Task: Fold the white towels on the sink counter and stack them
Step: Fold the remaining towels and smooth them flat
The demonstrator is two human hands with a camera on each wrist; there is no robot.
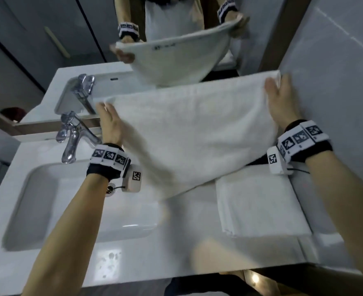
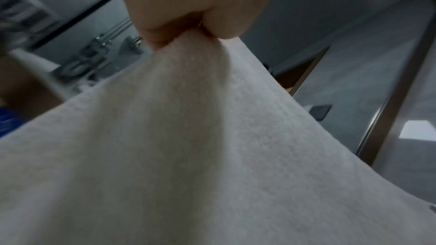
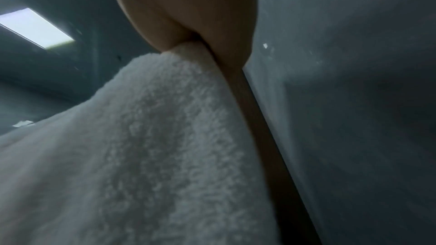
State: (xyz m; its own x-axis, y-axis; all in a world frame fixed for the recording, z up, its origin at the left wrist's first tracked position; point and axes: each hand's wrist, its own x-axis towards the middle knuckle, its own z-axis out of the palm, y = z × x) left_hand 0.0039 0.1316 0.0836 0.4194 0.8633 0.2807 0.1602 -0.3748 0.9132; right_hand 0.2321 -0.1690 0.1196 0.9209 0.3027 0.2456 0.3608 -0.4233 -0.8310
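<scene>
A white towel hangs spread in the air above the sink counter, its lower edge drooping toward the basin. My left hand pinches its upper left corner, and the left wrist view shows the towel bunched in the left hand. At the upper right corner my right hand pinches the cloth; the right wrist view shows the towel squeezed by the right hand. A folded white towel lies flat on the counter's right side, partly under the hanging one.
A chrome faucet stands behind the white basin on the left. A mirror rises right behind the counter and reflects the towel and hands. A grey tiled wall closes in on the right.
</scene>
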